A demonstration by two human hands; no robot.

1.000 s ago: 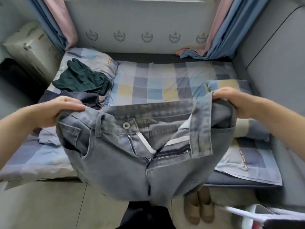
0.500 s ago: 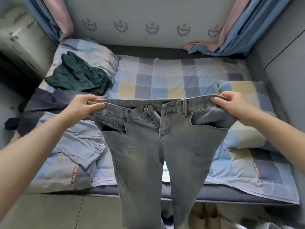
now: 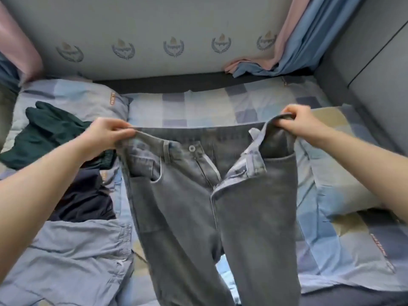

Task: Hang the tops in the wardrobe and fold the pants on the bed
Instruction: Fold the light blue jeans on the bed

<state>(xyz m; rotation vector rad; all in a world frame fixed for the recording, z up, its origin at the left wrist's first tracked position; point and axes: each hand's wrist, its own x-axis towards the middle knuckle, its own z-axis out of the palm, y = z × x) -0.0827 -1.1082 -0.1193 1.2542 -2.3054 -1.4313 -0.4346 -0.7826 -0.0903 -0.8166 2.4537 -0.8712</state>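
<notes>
Head view showed the jeans (image 3: pixel 212 195) spread by the waistband over the bed (image 3: pixel 198 107), left hand (image 3: pixel 106 133) pinching the nine o'clock corner, right hand (image 3: pixel 302 122) the three o'clock. Half a second earlier the fly looked shut; now it gaped, so flattening probably preceded folding.

- One view only, from a wide-angle camera on the person's head, facing forward and down
- It looks across the checked blue, grey and yellow bedsheet (image 3: pixel 198 107) toward the pale grey wall with crest emblems (image 3: pixel 154 25) along the upper frame
- Close range: both bare forearms enter from the lower corners
- Straight edges bow near the frame's borders
</notes>
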